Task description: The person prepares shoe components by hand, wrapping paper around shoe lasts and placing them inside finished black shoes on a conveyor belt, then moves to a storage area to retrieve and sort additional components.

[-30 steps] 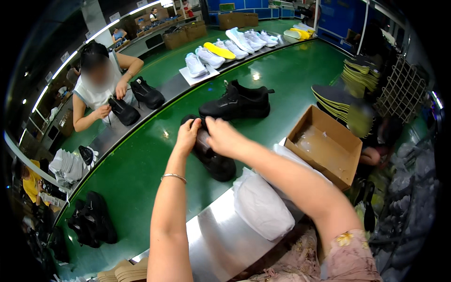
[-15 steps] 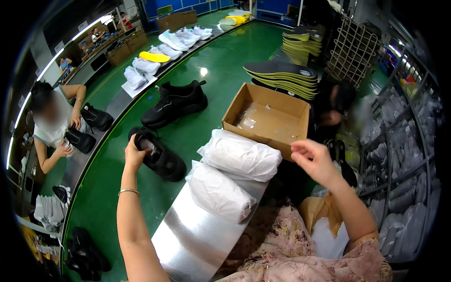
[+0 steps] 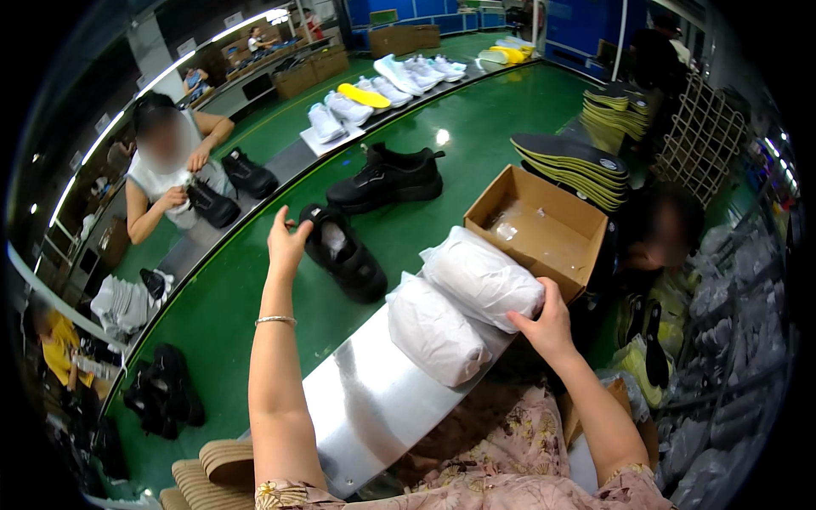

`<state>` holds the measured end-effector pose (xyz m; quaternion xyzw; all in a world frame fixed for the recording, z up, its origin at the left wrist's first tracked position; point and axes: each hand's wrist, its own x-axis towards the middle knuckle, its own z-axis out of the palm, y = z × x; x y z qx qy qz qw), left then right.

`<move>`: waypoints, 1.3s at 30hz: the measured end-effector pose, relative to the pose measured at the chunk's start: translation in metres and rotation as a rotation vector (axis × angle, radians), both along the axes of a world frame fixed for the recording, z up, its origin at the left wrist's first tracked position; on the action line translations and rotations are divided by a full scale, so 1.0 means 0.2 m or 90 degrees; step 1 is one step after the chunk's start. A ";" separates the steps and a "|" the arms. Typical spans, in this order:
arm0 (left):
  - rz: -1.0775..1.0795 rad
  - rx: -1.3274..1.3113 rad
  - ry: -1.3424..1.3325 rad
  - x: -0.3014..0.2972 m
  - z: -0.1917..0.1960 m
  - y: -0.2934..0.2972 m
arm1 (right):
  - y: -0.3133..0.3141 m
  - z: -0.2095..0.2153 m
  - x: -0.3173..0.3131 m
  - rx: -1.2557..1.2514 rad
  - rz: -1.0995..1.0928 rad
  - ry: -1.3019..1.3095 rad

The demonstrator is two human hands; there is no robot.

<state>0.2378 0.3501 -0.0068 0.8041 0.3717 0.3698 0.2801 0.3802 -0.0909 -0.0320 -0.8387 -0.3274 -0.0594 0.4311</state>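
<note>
Two white paper-wrapped bundles lie side by side on a shiny metal plate (image 3: 353, 416). The end of the farther wrapped bundle (image 3: 480, 274) is between the thumb and fingers of my right hand (image 3: 548, 325). The nearer wrapped bundle (image 3: 433, 331) has no hand on it. My left hand (image 3: 289, 242) is open, fingers and thumb apart, just beside the heel of a black shoe (image 3: 347, 259) on the green surface. Another black shoe (image 3: 387, 180) lies on its side behind that one. Beyond the bundles stands an open brown cardboard box (image 3: 544, 225) with small scraps inside.
Stacked insoles (image 3: 574, 170) stand behind the box. White sneakers (image 3: 348, 108) line the far ledge. Across it, a person handles a black shoe (image 3: 212, 202). Another person's head (image 3: 671, 225) is right of the box. More black shoes (image 3: 166, 391) lie lower left.
My left hand has let go of the black shoe and opened beside it. My right hand has moved from the box's near corner onto the farther wrapped bundle. The view has shifted left.
</note>
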 end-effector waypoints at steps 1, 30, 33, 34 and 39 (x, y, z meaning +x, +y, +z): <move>0.094 0.072 0.025 -0.02 0.04 -0.02 | -0.01 0.02 -0.02 0.005 -0.002 -0.032; -0.618 -0.930 -0.517 0.32 0.32 -1.23 | 0.18 0.39 -0.41 0.309 0.064 -0.014; -0.376 -0.840 -0.538 0.35 0.32 -1.24 | 0.19 0.37 -0.31 0.318 0.122 0.182; -0.345 -0.800 -0.534 0.37 0.32 -1.24 | 0.20 0.38 -0.28 0.325 0.137 0.259; -0.291 -0.640 -0.543 0.59 0.32 -1.24 | 0.30 0.38 -0.13 0.547 0.100 0.435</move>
